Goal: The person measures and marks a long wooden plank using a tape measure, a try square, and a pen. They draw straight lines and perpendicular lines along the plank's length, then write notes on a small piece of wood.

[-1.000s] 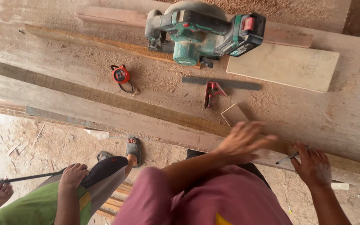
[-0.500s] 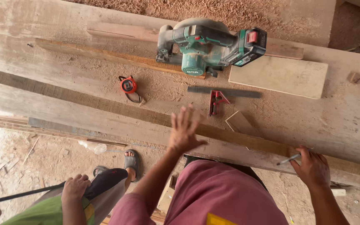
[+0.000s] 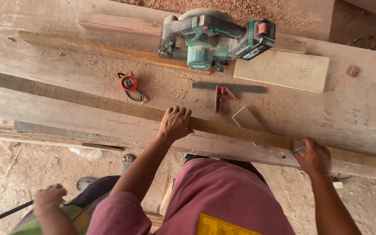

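Wood strip point(image 3: 109, 104) under left hand point(image 3: 176, 124); right hand point(image 3: 316, 157) w/ pencil point(image 3: 293, 152).

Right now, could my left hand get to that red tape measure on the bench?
Probably yes. The left hand rests on the long wooden strip, and the tape measure lies just beyond it on bare sawdust, with nothing between them.

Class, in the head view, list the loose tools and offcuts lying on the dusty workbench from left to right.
Orange tape measure → cordless circular saw → red-handled square → small wood offcut → pale board → little wood block.
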